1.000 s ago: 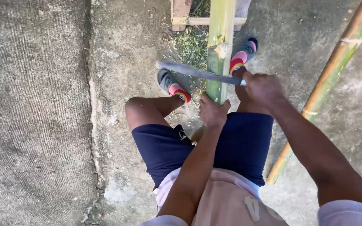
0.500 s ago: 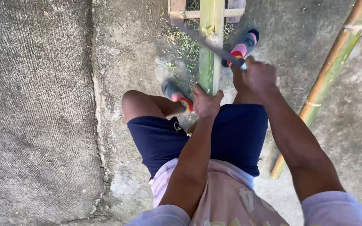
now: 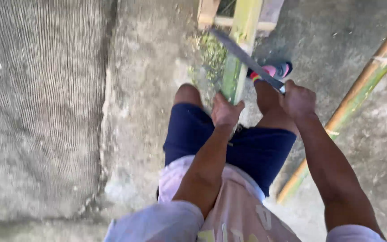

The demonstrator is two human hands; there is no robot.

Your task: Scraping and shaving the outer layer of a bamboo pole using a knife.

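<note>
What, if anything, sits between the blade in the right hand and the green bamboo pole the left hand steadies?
Nothing visible. The long blade in the right hand already crosses the green bamboo pole, above the left hand that grips the pole's near end. No other thing lies between blade and pole.

The blade [image 3: 247, 58] is dull grey metal, the pole [image 3: 240, 49] smooth green bamboo, the floor [image 3: 45, 112] rough ribbed concrete.

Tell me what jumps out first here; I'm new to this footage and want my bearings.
At top centre, the right hand holds a long dark blade slanted across a green bamboo pole, which the left hand grips lower down. A second bamboo pole lies diagonally on the concrete ground at right.
</note>
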